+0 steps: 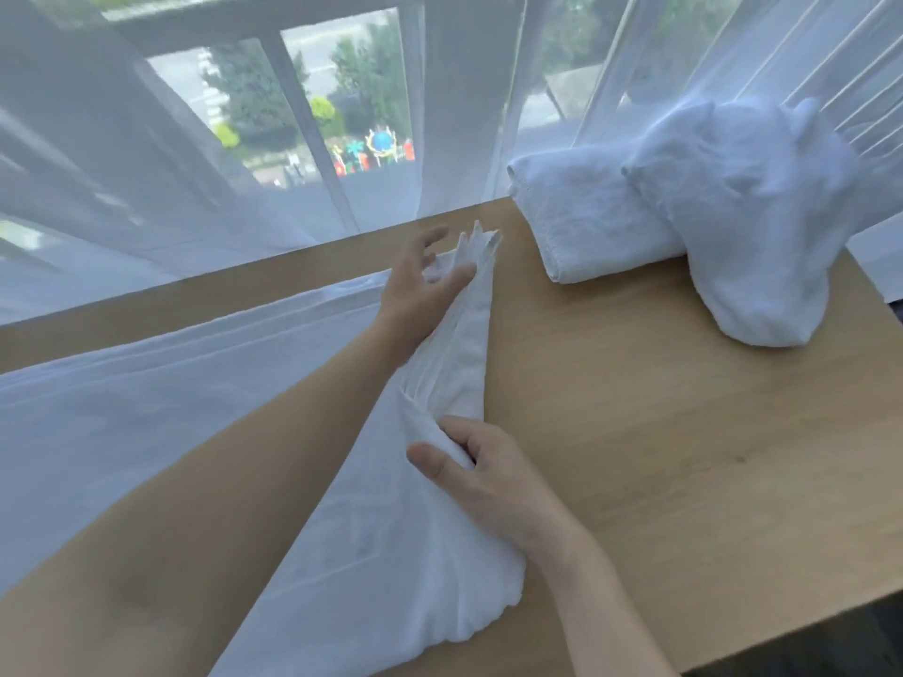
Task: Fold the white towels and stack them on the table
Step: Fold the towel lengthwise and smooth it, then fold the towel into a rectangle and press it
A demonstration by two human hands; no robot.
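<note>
I saw a white towel (430, 364) lying bunched across the wooden table (684, 432), gathered into narrow pleats toward its far end. The left hand (420, 280) rested on that far end, fingers spread and loosely bent over the cloth. The right hand (483, 471) pinched a fold near the middle between thumb and fingers. At the far right sat a folded towel (581, 217), with a crumpled towel (752, 227) leaning against it. Sheer curtains (146, 188) hung behind.
</note>
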